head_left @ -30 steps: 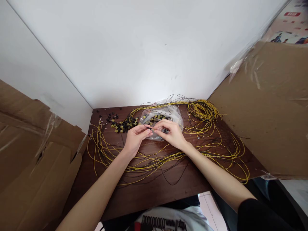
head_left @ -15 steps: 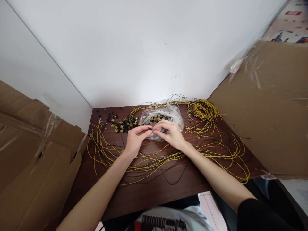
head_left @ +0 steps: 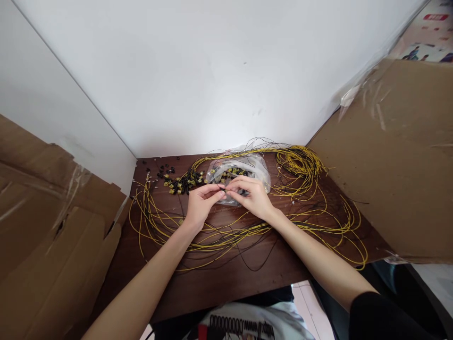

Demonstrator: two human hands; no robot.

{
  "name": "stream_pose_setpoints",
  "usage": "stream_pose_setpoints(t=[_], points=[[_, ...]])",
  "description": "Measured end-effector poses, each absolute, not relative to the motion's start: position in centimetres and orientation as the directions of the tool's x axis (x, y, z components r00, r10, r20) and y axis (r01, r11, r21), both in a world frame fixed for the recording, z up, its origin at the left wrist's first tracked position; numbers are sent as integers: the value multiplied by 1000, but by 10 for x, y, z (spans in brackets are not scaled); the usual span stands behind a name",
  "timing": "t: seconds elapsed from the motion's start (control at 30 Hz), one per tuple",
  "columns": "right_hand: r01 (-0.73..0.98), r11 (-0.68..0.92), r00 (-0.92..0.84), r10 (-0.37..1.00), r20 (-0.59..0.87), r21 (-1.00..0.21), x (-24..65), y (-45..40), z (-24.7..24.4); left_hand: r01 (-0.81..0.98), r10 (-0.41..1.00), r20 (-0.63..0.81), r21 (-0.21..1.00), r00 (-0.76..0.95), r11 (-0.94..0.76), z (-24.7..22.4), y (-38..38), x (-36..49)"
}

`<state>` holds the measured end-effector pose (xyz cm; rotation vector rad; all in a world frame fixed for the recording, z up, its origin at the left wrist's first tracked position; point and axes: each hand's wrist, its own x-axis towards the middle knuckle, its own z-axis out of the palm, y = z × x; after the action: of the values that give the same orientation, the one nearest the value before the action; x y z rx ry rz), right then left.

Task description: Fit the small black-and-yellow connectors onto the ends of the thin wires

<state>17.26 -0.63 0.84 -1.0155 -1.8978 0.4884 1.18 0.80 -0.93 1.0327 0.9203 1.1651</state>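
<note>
My left hand (head_left: 203, 205) is closed, thumb and forefinger pinching a thin black wire (head_left: 214, 175) that arcs up from the fingertips. My right hand (head_left: 250, 194) is closed too, its thumb and fingers meeting the left fingertips. What it pinches is tiny and mostly hidden. Just behind the fingers lies a clear plastic bag (head_left: 262, 166) holding several small black and yellow connectors (head_left: 233, 171). Beneath both forearms, a long bundle of yellow and black wires (head_left: 226, 243) stretches across the brown table (head_left: 226, 288).
A heap of black and yellow connectors (head_left: 187, 182) sits left of the bag, near scattered small black pieces (head_left: 166, 169). Coiled yellow wires (head_left: 300, 163) lie at the back right. Cardboard (head_left: 56, 226) stands on the left, a cardboard box (head_left: 392, 165) on the right, a white wall (head_left: 226, 80) behind.
Both hands stay almost in place, fingertips still together. The black wire's arc beside the left fingertips stands slightly differently. The whole view has shifted a little.
</note>
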Motion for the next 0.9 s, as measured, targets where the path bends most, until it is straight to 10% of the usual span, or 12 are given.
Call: stream_pose_setpoints(t=[0.6,0.9], points=[[450,658,-334,751,569,-604,171,-8,7,-215,991,-19,975,134,48,-11,7,12],[258,386,-224,916,334,-886,173,-1,0,-219,974,-3,974,227,54,-5,7,10]])
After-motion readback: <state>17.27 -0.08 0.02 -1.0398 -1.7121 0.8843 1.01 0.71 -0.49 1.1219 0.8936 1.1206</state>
